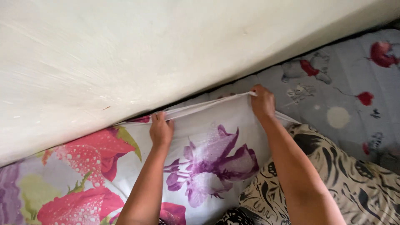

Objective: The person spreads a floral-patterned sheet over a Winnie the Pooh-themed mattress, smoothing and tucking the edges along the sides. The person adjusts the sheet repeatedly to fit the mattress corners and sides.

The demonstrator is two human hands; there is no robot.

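Head view, looking down at the far side of a bed where it meets a cream wall [125,50]. I have both hands on the far edge of a floral sheet [208,158], white with purple and red flowers, which lies spread over the near and left part of the bed. My left hand [161,130] rests knuckles-up on the hem, fingers curled over the cloth at the gap by the wall; whether the fingertips are fully closed I cannot tell, as they are hidden under the fold. My right hand [262,102] is further right and further off, fingers pinched together on the hem, which rises in a taut band between the two hands. The pull line and small creases suggest thin, light, soft fabric: it should drape, bunch and slip readily, with no stiffness to hold a shape by itself. I judge it not fragile, though a hard tug at one point would likely drag the whole spread askew. Best hold is the hem itself, gathered in a pinch, hands well apart so the edge stays straight. Underneath, to the right, a grey quilted mattress [346,83] with red flower print shows bare. A cream and black patterned cloth [341,179] lies near right, touching my right forearm.
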